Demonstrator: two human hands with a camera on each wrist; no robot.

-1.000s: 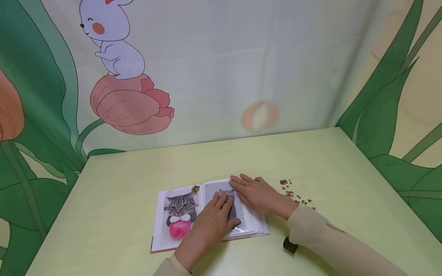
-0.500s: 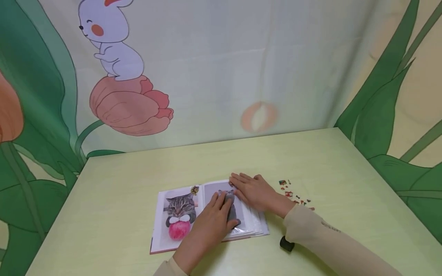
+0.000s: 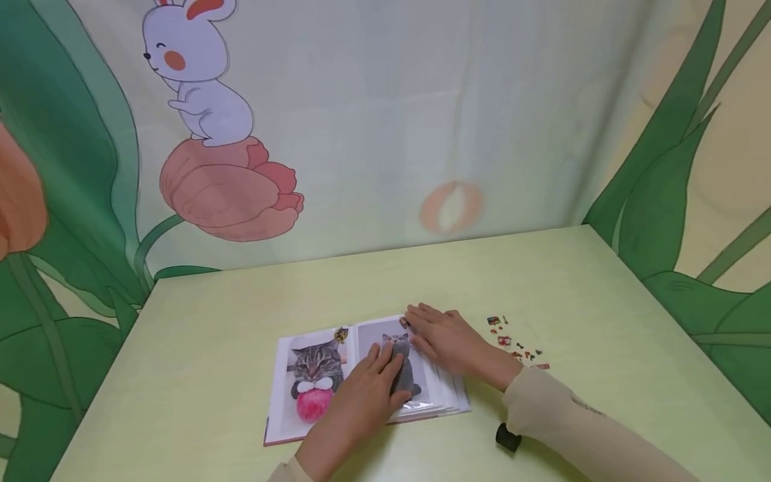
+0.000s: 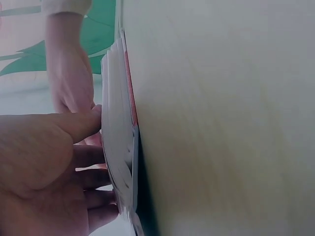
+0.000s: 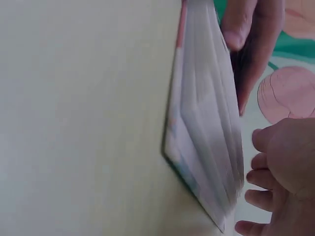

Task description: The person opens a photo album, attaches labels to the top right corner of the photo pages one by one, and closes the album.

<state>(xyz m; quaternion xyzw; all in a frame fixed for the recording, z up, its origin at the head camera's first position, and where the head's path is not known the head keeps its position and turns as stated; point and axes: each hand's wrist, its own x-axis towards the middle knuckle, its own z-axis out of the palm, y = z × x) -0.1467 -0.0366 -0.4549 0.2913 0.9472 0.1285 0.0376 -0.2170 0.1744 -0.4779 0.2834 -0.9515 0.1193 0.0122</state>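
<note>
A: Location of specimen?
B: Photo album (image 3: pixel 353 345) open flat on the pale green table (image 3: pixel 193 348), towards the near side. Left hand (image 3: pixel 359 391) lies over the grey-cat page, fingers extended, curled round nothing. Right hand (image 3: pixel 453 340) is at that page's upper outer corner, by a small sticker (image 3: pixel 404 323); fingers relaxed, nothing pinched. Fingertip contact there: cannot tell.
A: Expected handling?
B: Judged light. Cover looks stiff; plastic sleeves (image 3: pixel 448 389) look thin, floppy, glossy, so probably slippery and easily creased. Best hold: cover edge (image 3: pixel 286 442), or leaves and cover pinched together. A single sleeve would likely slide or bend.
A: Edges and room?
B: Sleeves fan slightly at the outer edge; a finger could snag. Most room is left of and behind the album, up to the printed backdrop (image 3: pixel 361 134). Loose-looking small stickers (image 3: pixel 504 341) limit travel rightward.
</note>
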